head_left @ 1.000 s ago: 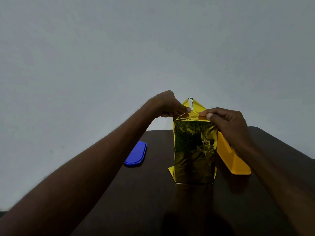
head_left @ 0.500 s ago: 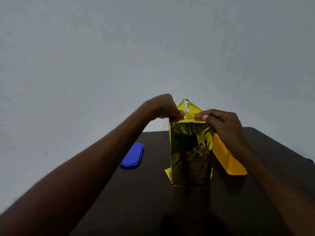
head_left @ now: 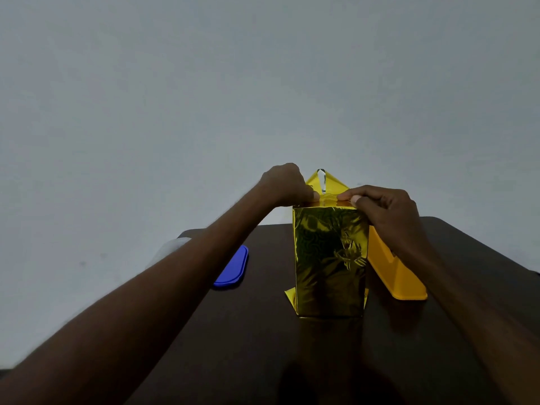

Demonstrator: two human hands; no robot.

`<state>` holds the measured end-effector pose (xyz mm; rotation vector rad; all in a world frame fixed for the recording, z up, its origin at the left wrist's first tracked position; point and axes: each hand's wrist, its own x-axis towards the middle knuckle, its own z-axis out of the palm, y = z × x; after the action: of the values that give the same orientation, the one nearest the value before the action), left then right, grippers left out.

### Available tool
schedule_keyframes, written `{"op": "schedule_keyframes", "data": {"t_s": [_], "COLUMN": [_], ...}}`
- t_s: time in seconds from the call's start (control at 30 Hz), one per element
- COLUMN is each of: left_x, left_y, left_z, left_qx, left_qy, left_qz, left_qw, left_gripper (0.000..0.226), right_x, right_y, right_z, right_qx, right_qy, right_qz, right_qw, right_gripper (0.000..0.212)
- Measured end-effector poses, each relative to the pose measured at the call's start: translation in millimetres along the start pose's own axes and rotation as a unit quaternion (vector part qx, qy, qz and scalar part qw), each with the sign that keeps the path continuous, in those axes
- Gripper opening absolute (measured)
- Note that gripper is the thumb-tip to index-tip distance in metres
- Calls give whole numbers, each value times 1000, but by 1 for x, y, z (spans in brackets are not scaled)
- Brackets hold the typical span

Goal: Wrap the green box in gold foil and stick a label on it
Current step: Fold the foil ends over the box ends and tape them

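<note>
The box [head_left: 330, 258] stands upright in the middle of the dark table, fully covered in shiny gold foil, so none of its green shows. A triangular foil flap [head_left: 327, 182] sticks up behind its top edge, and foil tabs splay out at its base. My left hand [head_left: 287, 184] pinches the foil at the top left edge with curled fingers. At the top right corner my right hand [head_left: 382, 211] pinches the foil too, thumb and forefinger on the fold. No label is in view.
A blue oval lid [head_left: 232, 268] lies flat on the dark brown table [head_left: 263, 331] left of the box. A yellow plastic holder [head_left: 394, 276] stands right of the box, partly behind my right wrist. A plain grey wall fills the background.
Both hands stay on the foil at the box's top edge, thumbs drawn slightly closer along the fold. The camera view has shifted a little; the box has not moved on the table.
</note>
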<state>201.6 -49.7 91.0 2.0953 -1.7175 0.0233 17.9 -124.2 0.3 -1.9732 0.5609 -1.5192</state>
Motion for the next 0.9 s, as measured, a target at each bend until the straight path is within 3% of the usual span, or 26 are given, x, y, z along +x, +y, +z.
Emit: {"op": "schedule_keyframes", "data": {"t_s": [0.17, 0.3, 0.43, 0.6, 0.73, 0.9], "left_x": [-11, -16, -29, -46, -45, -47], "left_y": [-12, -9, 6, 9, 0, 4], "left_z": [12, 20, 21, 55, 67, 73], "left_qx": [-103, -70, -13, 110, 116, 119], "left_qy": [56, 175, 260, 196, 222, 249], "left_qz": [-2, 34, 142, 211, 219, 202], "left_qw": [993, 981, 955, 951, 943, 940], "left_gripper": [28, 3, 20, 37, 53, 51], "right_x": [-1, -1, -1, -1, 0, -2], "right_y": [-2, -3, -5, -4, -2, -3], "right_z": [2, 2, 2, 2, 3, 0], "right_qx": [-6, -18, -25, -28, -11, 60], "right_qy": [0, 1, 3, 5, -7, -15], "right_qz": [-9, -16, -23, -25, 13, 74], "right_qw": [1000, 1000, 999, 999, 1000, 995], "right_gripper": [21, 21, 24, 21, 27, 32]}}
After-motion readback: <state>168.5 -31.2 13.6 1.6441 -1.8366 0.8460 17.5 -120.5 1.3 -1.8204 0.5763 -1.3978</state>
